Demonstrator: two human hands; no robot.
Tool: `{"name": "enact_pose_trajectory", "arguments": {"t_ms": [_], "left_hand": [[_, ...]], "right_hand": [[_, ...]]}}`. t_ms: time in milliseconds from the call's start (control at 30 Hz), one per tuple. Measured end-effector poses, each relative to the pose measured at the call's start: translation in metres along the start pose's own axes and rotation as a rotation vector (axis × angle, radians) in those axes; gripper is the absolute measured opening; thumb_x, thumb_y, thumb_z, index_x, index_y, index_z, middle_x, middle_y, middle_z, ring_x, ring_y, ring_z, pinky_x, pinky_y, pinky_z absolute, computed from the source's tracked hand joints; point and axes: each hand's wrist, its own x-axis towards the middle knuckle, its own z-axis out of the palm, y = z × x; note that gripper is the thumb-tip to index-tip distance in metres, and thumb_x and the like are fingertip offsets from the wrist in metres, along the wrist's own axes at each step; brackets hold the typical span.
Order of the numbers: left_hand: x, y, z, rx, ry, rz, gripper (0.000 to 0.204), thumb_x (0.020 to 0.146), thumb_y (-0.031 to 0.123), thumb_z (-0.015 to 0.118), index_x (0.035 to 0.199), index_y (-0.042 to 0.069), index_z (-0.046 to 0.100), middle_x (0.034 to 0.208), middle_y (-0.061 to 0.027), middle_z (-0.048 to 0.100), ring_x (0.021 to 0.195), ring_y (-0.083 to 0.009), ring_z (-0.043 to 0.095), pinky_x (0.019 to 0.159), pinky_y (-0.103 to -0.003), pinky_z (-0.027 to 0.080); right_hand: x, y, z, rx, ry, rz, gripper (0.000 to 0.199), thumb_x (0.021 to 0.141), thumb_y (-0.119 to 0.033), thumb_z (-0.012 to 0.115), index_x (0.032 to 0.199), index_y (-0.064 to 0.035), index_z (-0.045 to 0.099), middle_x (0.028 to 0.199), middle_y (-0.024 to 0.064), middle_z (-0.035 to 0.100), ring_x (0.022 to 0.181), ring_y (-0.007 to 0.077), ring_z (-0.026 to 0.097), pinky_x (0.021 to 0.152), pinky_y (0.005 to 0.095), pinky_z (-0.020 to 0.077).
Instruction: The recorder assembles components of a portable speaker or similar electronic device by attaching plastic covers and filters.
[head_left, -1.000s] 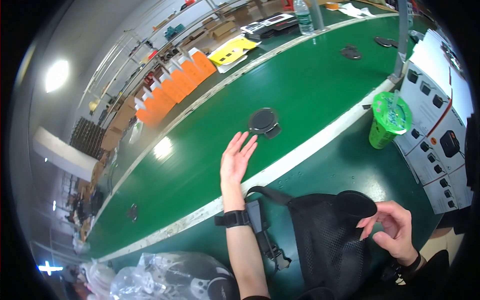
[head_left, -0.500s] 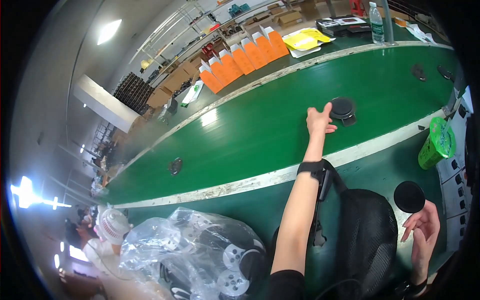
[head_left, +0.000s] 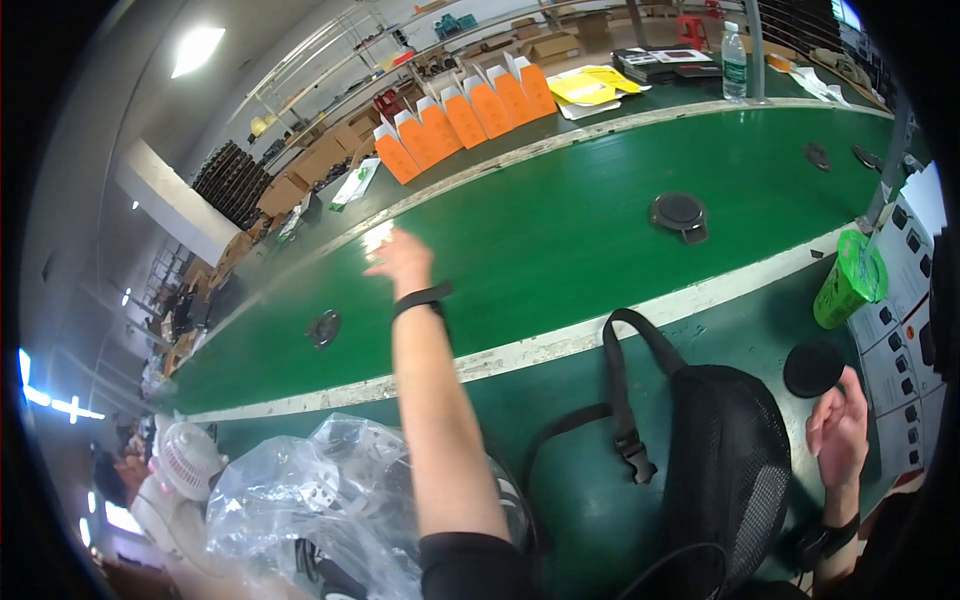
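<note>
My left hand (head_left: 404, 260) reaches out over the green belt (head_left: 540, 235), toward its far edge. Its fingers look stretched out and apart, somewhat blurred, and I see nothing held in them. To its right on the belt lies a round black device (head_left: 680, 213) with a small tab. A smaller dark round piece (head_left: 324, 328) rests on the belt, nearer and to the left of that hand. At the right, my right hand (head_left: 840, 430) holds a flat black disc (head_left: 813, 369) at its fingertips, above the near green table.
A black mesh bag (head_left: 725, 470) with a strap lies between my arms. A clear plastic bag of parts (head_left: 310, 480) sits at the near left. A green cup (head_left: 850, 280) stands at right. Orange boxes (head_left: 465, 118) and a water bottle (head_left: 734, 65) line the far side.
My left hand has swung left, away from the round black device, which stays on the belt. My right hand has risen slightly with the disc. The whole view has shifted a little.
</note>
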Motion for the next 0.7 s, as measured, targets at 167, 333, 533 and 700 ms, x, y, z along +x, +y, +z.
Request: {"name": "enact_pose_trajectory", "arguments": {"t_ms": [167, 333, 533, 700], "left_hand": [[0.052, -0.098, 0.016, -0.018, -0.189, -0.299, 0.085, 0.072, 0.044, 0.065, 0.137, 0.018, 0.018, 0.142, -0.0162, 0.02, 0.13, -0.0371, 0.016, 0.098, -0.064, 0.019], [0.086, -0.164, 0.054, -0.12, -0.243, -0.515, 0.095, 0.067, 0.052, 0.064, 0.139, 0.018, 0.013, 0.14, -0.0233, 0.02, 0.128, -0.0441, 0.018, 0.101, -0.055, 0.022], [0.114, -0.225, 0.099, 0.111, -0.23, -0.156, 0.063, 0.073, 0.058, 0.048, 0.113, 0.011, 0.057, 0.119, -0.0125, 0.055, 0.111, -0.0262, 0.052, 0.095, -0.043, 0.035], [0.083, -0.176, 0.067, 0.213, -0.254, -0.006, 0.035, 0.081, 0.021, 0.047, 0.108, 0.002, 0.058, 0.116, -0.0186, 0.054, 0.109, -0.0322, 0.052, 0.088, -0.041, 0.044]], "right_hand": [[-0.001, 0.009, -0.019, 0.313, -0.175, 0.077, 0.07, 0.079, -0.02, 0.06, 0.131, 0.001, 0.02, 0.068, 0.0135, 0.051, 0.038, 0.0146, 0.043, 0.033, 0.0219, 0.0389], [-0.006, 0.019, -0.035, 0.397, -0.292, 0.134, 0.065, 0.077, -0.018, 0.059, 0.128, 0.0019, 0.024, 0.059, 0.0165, 0.051, 0.038, 0.0187, 0.047, 0.032, 0.0244, 0.0399], [-0.01, 0.024, -0.036, 0.398, -0.203, 0.173, 0.051, 0.076, -0.023, 0.056, 0.115, 0.0056, 0.041, 0.055, 0.0184, 0.054, 0.036, 0.0193, 0.049, 0.032, 0.0256, 0.0382], [-0.009, 0.017, -0.03, 0.526, -0.317, 0.151, 0.038, 0.076, -0.022, 0.056, 0.103, 0.0016, 0.044, 0.057, 0.0199, 0.056, 0.037, 0.0185, 0.05, 0.033, 0.0262, 0.0383]]}}
